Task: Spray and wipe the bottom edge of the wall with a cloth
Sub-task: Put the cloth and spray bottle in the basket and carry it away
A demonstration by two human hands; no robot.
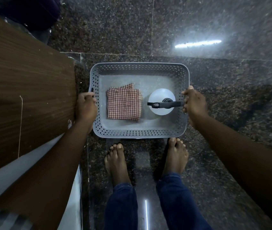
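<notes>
So the left hand point(86, 105) and right hand point(194, 103) both grip the basket point(138, 64) by its side rims. Inside, the cloth point(123, 104) sits left and the spray bottle point(161, 103) right. The bottle's head runs left-right, just beside the right fingers.

Basket point(138, 64): grey-blue plastic. Its walls are pierced all round with a regular pattern of small diamond holes, and the base is plain and the same grey.

Cloth point(123, 105), toward the basket's left side: small red-and-cream check throughout.

Spray bottle point(161, 95), toward the basket's right side: white body, black trigger head point(165, 104).

Floor point(214, 97): dark stone, brown-black with fine pale speckling, crossed by thin light joint lines.

Panel point(24, 80) on my left: mid-brown, straight wood grain.

My jeans point(122, 208): plain dark blue.

Fabric point(2, 219) at lower left: grey and white stripes.
</notes>
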